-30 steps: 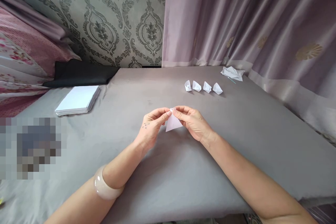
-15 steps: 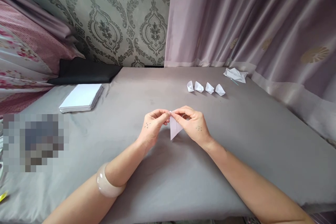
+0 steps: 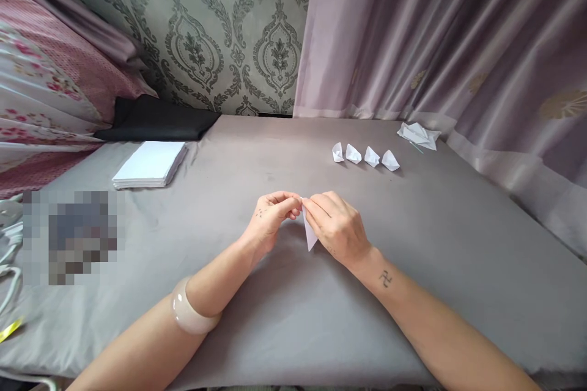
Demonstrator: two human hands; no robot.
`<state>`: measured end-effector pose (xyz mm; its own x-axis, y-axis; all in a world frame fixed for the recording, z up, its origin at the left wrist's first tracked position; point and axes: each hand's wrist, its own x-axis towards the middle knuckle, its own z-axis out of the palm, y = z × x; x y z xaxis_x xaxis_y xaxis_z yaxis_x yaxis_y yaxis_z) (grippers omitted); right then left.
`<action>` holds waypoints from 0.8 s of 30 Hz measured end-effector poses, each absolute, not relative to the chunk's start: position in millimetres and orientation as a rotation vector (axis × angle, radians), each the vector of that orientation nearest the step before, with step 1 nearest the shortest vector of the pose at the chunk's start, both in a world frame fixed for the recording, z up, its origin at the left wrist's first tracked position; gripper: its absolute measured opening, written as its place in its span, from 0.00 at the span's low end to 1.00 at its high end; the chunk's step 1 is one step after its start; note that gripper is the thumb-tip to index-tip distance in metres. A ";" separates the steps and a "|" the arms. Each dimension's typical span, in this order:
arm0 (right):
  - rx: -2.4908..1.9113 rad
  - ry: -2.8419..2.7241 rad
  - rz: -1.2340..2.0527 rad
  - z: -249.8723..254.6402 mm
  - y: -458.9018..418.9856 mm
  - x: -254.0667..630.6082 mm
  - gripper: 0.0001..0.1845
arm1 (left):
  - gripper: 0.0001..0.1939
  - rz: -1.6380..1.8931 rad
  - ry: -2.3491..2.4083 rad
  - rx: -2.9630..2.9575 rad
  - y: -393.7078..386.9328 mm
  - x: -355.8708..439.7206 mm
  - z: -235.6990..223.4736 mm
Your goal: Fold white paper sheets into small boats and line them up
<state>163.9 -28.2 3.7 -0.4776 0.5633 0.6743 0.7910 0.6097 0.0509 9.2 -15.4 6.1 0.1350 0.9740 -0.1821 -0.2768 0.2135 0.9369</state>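
1. since the earlier frame the right hand [image 3: 337,223] has rolled over, its back turned upward, and now covers more of the folded paper [image 3: 309,237]; only a narrow, pointed flap shows beside and below its fingers.
2. the left hand [image 3: 270,220] has kept its place opposite; its grip, thumb against forefinger, is clamped on the paper's top tip, as far as so small a view lets me judge.
3. the right grip is also clamped on the paper, fingers drawn together, just beside the left fingertips.
4. the paper hangs point down between the two hands, over the grey-clothed bench [image 3: 435,256].
5. beyond them, four small folded shapes [image 3: 353,154] stand in a row, near one another; they look hollowed, their insides too small to make out.
6. by the curtain [image 3: 367,43], a heap of white paper [image 3: 419,134] overlaps itself, its layers past counting; a thin pale stick [image 3: 416,147] lies just beside it.
7. on the left, a stack of sheets [image 3: 149,162] lies near the black cloth [image 3: 160,119].
8. a blocky blur [image 3: 82,235] hides what lies nearer; a white cable [image 3: 13,287] and a yellow thing [image 3: 10,330] are cut off by the left edge.
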 end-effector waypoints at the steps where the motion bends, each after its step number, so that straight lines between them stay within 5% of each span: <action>1: -1.058 -2.224 -0.515 4.4 -28.8 163.2 0.15 | 0.04 1.101 0.993 0.894 -15.0 8.6 6.1; 10: -1.118 -2.315 -0.406 3.3 -34.2 154.3 0.15 | 0.13 1.064 0.943 0.831 -5.8 3.1 -4.3; 18: -1.275 -1.462 1.151 13.6 -17.4 168.6 0.14 | 0.13 1.090 0.982 1.232 -7.1 4.1 -1.1; 24: -1.252 -1.295 1.398 11.7 -17.7 164.1 0.16 | 0.13 1.125 1.086 1.387 -9.4 7.7 -7.0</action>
